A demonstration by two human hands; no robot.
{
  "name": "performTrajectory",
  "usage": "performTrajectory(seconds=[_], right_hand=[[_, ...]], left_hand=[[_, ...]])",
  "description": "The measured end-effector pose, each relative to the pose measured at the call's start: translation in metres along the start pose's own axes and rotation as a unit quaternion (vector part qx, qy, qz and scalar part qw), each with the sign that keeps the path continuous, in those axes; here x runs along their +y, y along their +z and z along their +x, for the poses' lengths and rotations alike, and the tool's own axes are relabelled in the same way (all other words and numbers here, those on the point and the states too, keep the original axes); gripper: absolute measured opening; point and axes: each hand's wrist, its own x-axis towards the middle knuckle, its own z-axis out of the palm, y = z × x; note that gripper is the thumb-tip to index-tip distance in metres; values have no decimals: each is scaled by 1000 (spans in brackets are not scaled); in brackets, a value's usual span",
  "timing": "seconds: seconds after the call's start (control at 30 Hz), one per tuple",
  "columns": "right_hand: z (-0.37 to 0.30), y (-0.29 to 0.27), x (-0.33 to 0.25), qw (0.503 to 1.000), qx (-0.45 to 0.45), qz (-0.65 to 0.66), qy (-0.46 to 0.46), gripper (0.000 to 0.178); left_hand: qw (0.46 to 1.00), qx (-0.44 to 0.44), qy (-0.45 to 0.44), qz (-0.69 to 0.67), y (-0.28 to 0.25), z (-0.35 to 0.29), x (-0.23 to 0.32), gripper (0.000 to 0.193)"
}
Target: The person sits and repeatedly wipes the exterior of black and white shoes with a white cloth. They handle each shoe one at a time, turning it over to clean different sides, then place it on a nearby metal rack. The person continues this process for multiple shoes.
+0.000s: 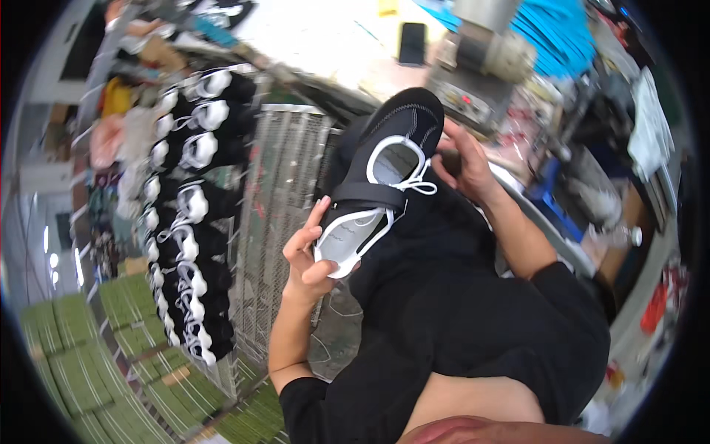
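A black shoe (368, 194) with white trim around its openings and a grey inside is held above my lap, toe pointing away. My left hand (305, 259) grips its heel end, thumb on the white rim and fingers along the outer side. A black strap crosses the middle of the shoe. From its right side hangs a looped white lace (423, 185). My right hand (470, 164) is beside the toe, its fingers bent and apart; whether a fingertip touches the shoe's edge is hard to tell.
At left, a rack carries rows of black-and-white shoes (194, 203) beside a metal mesh panel (285, 192). Green striped stacks (81, 370) lie lower left. Ahead, a white worktable (318, 37) holds a phone (412, 44), a machine (473, 74) and blue material (555, 37).
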Motion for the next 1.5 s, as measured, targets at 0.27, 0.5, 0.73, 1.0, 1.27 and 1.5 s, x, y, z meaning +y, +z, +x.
performTrajectory(seconds=[0.27,0.5,0.73,1.0,1.27,1.5], right_hand=[[-38,-28,-16,997,73,-34,-7,52],[-25,-26,-27,989,143,-44,12,55],[-20,-27,-28,981,175,-82,30,47],[-63,-1,-2,923,173,-322,-116,53],[-66,12,7,786,25,-517,-338,70],[-60,17,9,810,48,-494,-314,66]], left_hand=[[997,-24,-31,-73,61,-22,-1,67],[993,-8,-62,-105,65,2,-1,72],[978,-34,-198,59,63,18,22,61],[880,122,-437,-142,107,5,39,75],[841,123,-521,-85,102,0,30,66],[616,301,-535,-494,91,10,29,59]])
